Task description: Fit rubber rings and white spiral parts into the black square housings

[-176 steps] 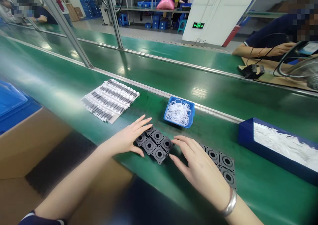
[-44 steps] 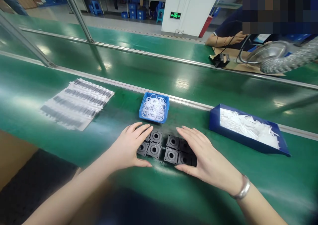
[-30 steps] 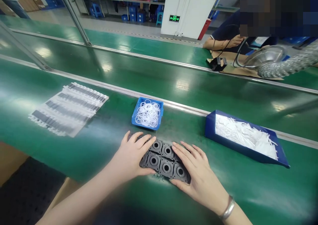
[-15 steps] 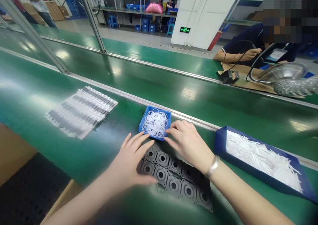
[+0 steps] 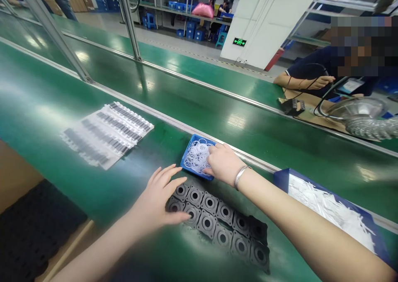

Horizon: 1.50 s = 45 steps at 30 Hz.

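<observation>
Several dark grey square parts [image 5: 217, 220], each with a round hole, lie in two joined rows on the green bench [image 5: 46, 108]. My left hand [image 5: 158, 195] rests flat with fingers spread against the left end of the rows. My right hand [image 5: 221, 162] reaches into a small blue tray [image 5: 186, 159] of white rings [image 5: 196, 155], fingers curled down among them; what they hold is hidden. A metal bracelet sits on that wrist.
A white sheet with rows of dark strips [image 5: 107, 132] lies at left. A dark blue bin of white slivers [image 5: 329, 211] stands at right. Beyond a metal rail runs a conveyor belt [image 5: 217, 108]; another person [image 5: 314, 72] works across it.
My right hand left the grey parts and went up into the blue tray of rings. The parts now lie as one longer double row. My left hand stayed at their left end.
</observation>
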Each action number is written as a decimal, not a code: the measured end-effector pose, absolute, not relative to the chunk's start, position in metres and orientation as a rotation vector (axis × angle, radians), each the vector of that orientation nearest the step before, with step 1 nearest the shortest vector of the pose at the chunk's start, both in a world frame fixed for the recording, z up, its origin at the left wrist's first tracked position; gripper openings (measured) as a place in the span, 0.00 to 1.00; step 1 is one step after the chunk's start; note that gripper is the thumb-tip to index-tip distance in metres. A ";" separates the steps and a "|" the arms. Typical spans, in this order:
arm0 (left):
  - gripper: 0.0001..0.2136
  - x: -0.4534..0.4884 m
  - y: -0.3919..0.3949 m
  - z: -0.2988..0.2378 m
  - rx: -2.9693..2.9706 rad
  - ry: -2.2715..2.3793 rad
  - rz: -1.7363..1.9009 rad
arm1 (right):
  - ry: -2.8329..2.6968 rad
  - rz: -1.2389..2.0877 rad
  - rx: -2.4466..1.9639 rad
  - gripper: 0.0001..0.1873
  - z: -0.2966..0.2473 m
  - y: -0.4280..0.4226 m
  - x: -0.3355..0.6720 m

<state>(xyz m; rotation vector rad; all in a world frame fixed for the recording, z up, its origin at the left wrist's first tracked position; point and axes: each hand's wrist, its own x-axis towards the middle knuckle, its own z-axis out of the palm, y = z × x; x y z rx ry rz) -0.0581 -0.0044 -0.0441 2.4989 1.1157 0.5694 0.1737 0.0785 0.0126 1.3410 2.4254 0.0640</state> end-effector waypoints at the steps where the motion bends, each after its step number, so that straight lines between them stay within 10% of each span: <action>1: 0.32 -0.058 -0.004 -0.044 2.493 1.109 0.569 | 2.412 0.056 1.342 0.20 0.012 0.079 0.173; 15: 0.25 -0.059 0.003 -0.037 2.326 1.098 0.649 | 2.439 -0.158 1.475 0.08 0.003 0.078 0.174; 33: 0.18 0.022 0.081 -0.037 1.139 0.670 0.820 | 2.591 -1.434 1.814 0.26 0.005 0.090 0.204; 45: 0.14 0.015 0.066 -0.035 0.909 0.754 0.855 | 2.683 -1.572 2.026 0.16 0.006 0.066 0.198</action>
